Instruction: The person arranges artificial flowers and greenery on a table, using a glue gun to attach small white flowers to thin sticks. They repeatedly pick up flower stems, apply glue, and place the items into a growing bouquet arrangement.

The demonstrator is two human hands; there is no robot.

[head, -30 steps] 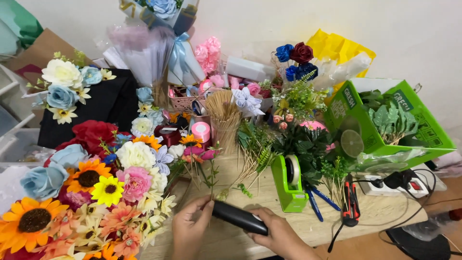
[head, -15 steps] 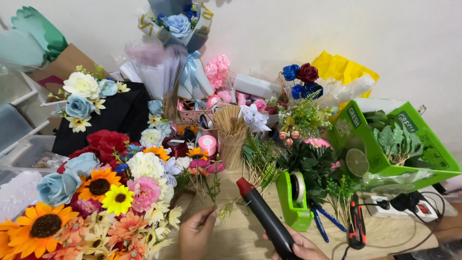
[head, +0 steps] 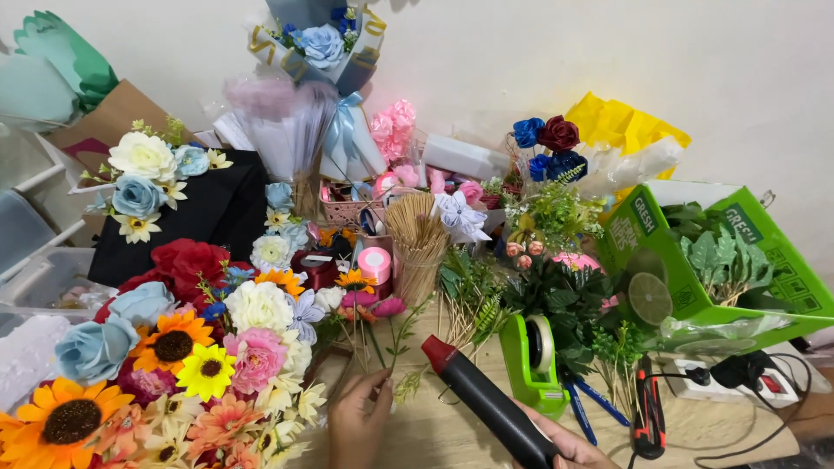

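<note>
Right hand (head: 569, 445), bottom centre-right, gripped round a black glue gun (head: 491, 403), red tip aimed up-left. Left hand (head: 358, 421), bottom centre, pinching thin green flower stems (head: 382, 343) w/ small pink blooms. Risk, I'd say: tip sits near the left fingers & the stems, so a slip could burn skin or smear glue on the table (head: 434, 430). Vs 0.5 s ago: gun lower in the frame, tip nearer the stems.
</note>
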